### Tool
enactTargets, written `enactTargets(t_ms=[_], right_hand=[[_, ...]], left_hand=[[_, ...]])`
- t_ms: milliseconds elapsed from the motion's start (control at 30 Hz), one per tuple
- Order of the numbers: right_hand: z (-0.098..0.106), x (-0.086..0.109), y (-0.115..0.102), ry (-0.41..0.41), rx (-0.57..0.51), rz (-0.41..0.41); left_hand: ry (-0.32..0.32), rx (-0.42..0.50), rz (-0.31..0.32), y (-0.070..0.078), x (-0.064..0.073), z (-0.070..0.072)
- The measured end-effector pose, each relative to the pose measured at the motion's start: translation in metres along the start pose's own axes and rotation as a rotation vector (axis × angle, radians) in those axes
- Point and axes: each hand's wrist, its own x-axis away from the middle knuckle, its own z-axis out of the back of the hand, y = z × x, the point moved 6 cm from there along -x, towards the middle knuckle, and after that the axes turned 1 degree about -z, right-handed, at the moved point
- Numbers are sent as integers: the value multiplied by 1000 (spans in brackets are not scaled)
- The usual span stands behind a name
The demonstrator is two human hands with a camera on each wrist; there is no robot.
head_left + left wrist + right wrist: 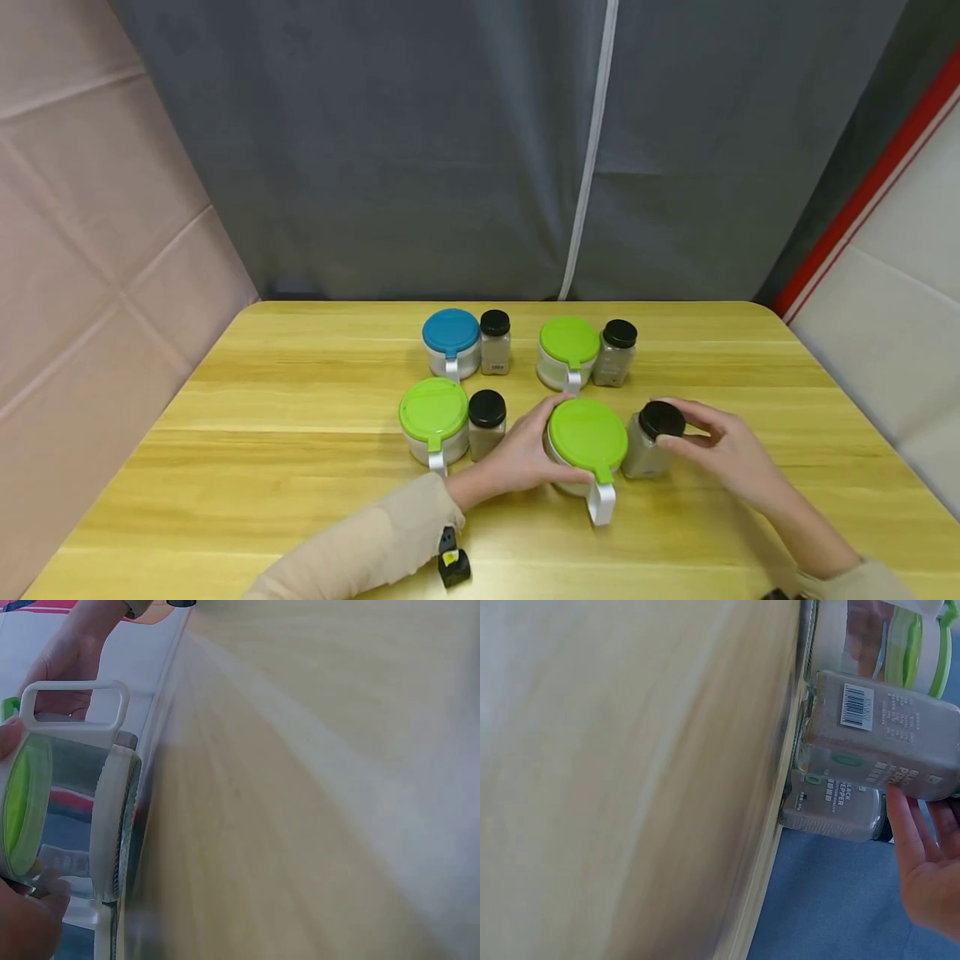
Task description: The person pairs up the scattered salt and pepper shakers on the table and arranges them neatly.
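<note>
My left hand [521, 454] holds a seasoning jar with a green lid [587, 433] at the front right of the group, thumb along its near side and fingers round the far side. Its white handle points toward me. Right beside it stands a black-lidded pepper bottle [642, 450], which my right hand [723, 446] grips near the lid between thumb and fingers. In the right wrist view this pepper bottle [885, 727] shows a barcode label, its base at the tabletop. The left wrist view shows the jar's clear body [71, 802] and its handle.
At the front left stand another green-lidded jar [433, 412] and a pepper bottle [487, 417], close to my left forearm. Behind are a blue-lidded jar [452, 333] with a pepper bottle [495, 342], and a green-lidded jar [569, 343] with a pepper bottle [617, 354]. A grey curtain [412, 150] hangs beyond the wooden table [262, 433].
</note>
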Motion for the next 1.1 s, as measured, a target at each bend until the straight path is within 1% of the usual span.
enactTargets(t_ms=[133, 333, 600, 700, 900, 1100], right_hand=[[-1, -2, 1, 1, 37, -13], [-1, -4, 3, 5, 61, -27], [-4, -7, 5, -14, 52, -35], [-5, -8, 5, -19, 59, -45], [-6, -10, 7, -12, 78, -60], [-6, -10, 8, -1, 79, -64]], left_hand=[[18, 16, 4, 0, -2, 0], [28, 29, 7, -2, -4, 0], [42, 61, 23, -5, -7, -2], [48, 75, 20, -5, -7, -3], [49, 126, 24, -6, -6, -4], [45, 135, 23, -8, -6, -3]])
